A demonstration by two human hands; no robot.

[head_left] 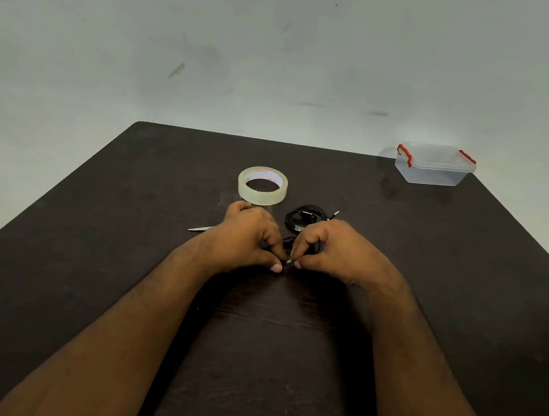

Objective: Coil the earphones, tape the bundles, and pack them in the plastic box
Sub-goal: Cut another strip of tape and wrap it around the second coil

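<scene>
Both hands meet just near side of tape roll (262, 185): left hand (247, 237) and right hand (329, 249) pinch black earphone cable (286, 262) between curled fingers. Coiled earphones (305, 218) right of roll. Plastic box (434, 164) far right, lid on.

We reach both bare forearms forward from the lower corners of the view, and they converge toward the middle. Our left hand (247, 238) is knuckles up, its fingers curled down and its thumb stretched toward the right, nail showing. Our right hand (327, 249) mirrors it, fingers curled, thumb and forefinger pinched together. The two sets of fingertips meet, nearly touching, pinching something small and dark between them.
</scene>
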